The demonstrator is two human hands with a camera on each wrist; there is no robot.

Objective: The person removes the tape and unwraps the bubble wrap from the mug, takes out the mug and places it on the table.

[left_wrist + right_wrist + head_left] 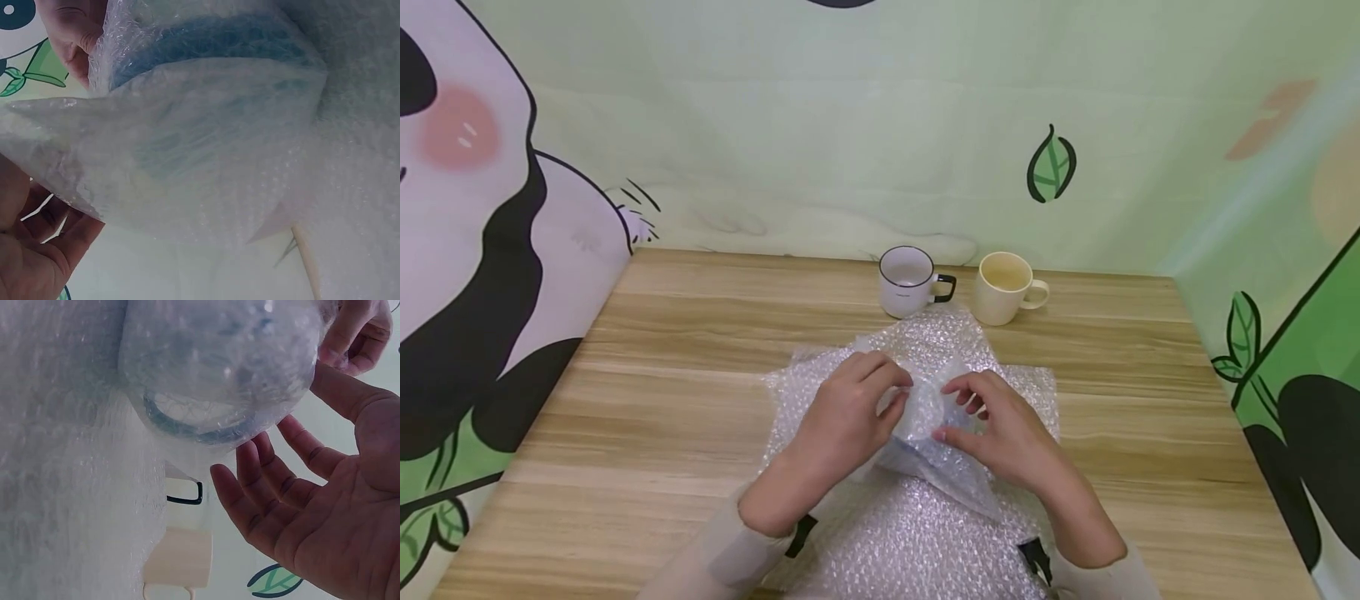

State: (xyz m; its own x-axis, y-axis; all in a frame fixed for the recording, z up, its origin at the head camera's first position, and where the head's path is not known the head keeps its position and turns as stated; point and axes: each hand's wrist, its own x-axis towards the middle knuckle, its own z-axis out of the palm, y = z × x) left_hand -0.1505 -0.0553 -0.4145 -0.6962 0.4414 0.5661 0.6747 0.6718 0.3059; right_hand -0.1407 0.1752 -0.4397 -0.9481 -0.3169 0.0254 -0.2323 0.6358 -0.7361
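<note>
A bundle of bubble wrap [925,412] stands on the sheets between my hands. Through the layers a round object with a blue rim [206,432] shows, perhaps a cup; the wrap blurs its kind. My left hand [853,404] pinches the edge of the wrap at the bundle's left side. A loose flap [187,150] spreads out from those fingers in the left wrist view. On the other side, my right hand [1007,425] curves its thumb and fingers around the bundle, fingertips touching the plastic.
Flat bubble wrap sheets [917,542] lie overlapped on the wooden table [647,400]. Behind them stand a white mug [904,292] with a black rim and handle, and a cream mug [1000,296] to its right. A printed cloth backdrop [820,150] rises behind the table.
</note>
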